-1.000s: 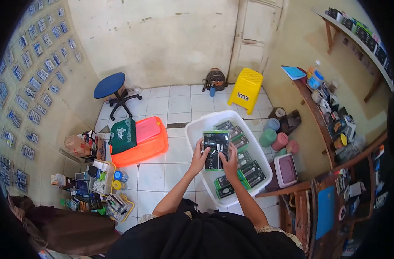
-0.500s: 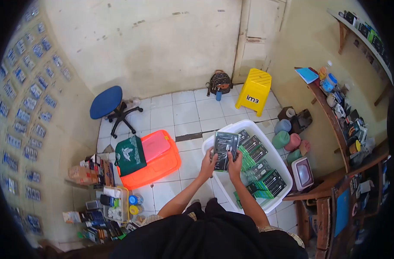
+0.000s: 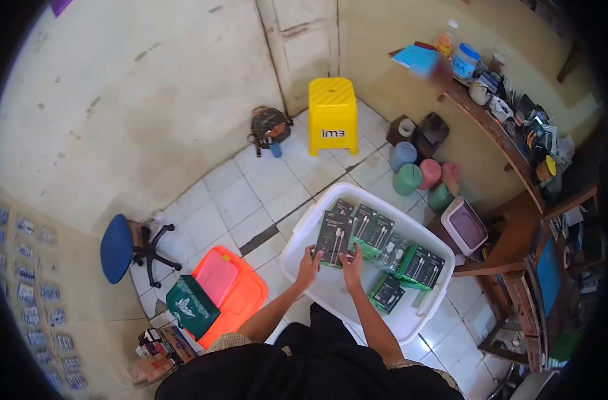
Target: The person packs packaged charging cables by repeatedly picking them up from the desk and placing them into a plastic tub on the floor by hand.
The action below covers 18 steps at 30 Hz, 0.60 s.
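Observation:
A dark cable box [image 3: 333, 235] with pale cable ends pictured on its front is over the left part of the white plastic tub [image 3: 296, 267]. My left hand [image 3: 309, 268] grips its lower left edge. My right hand [image 3: 351, 269] holds the lower right corner, fingers bent around it. Inside the tub lie several similar black and green packs, among them a cable pack [image 3: 424, 267] on the right and a smaller pack [image 3: 387, 293] near the front. A clear plastic-wrapped pack [image 3: 392, 255] rests in the middle.
An orange lid [image 3: 247, 293] with a green pouch [image 3: 192, 307] lies on the floor to the left, near a blue swivel chair [image 3: 117, 250]. Behind the tub stand a yellow stool [image 3: 333, 120] and a backpack [image 3: 269, 127]. A cluttered wooden shelf [image 3: 494, 137] lines the right wall.
My view has turned to the right. The box in my hands now sits lower over the tub, and its front shows cable ends instead of the earlier white plug picture.

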Tool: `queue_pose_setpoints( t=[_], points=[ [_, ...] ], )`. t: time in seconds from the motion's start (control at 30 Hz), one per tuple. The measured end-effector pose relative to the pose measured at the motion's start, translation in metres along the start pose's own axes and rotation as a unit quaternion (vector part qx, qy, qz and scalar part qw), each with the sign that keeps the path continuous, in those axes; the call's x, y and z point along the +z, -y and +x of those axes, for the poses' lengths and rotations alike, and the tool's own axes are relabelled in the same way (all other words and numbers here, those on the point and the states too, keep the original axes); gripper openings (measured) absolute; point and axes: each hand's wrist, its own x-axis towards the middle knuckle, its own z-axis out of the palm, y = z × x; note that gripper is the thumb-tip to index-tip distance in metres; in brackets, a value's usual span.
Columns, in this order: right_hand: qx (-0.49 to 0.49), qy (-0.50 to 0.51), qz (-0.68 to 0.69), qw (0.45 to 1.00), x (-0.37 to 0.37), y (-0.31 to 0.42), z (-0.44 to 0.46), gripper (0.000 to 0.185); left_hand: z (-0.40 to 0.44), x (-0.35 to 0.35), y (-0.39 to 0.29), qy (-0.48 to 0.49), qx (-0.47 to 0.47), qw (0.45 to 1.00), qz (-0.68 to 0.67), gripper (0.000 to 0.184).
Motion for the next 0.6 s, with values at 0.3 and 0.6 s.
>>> queue_pose_setpoints(
  t=[0.3,0.6],
  points=[
    [0.068,-0.033,-0.015,0.997,0.026,-0.069,0.092,0.05,0.118,0.016,0.089,0.033,-0.167,0.985,-0.039,0.046],
    [0.074,-0.129,-0.092,0.985,0.066,-0.177,0.172,0.028,0.213,0.03,0.19,0.103,-0.263,0.953,-0.113,0.045]
  ],
)
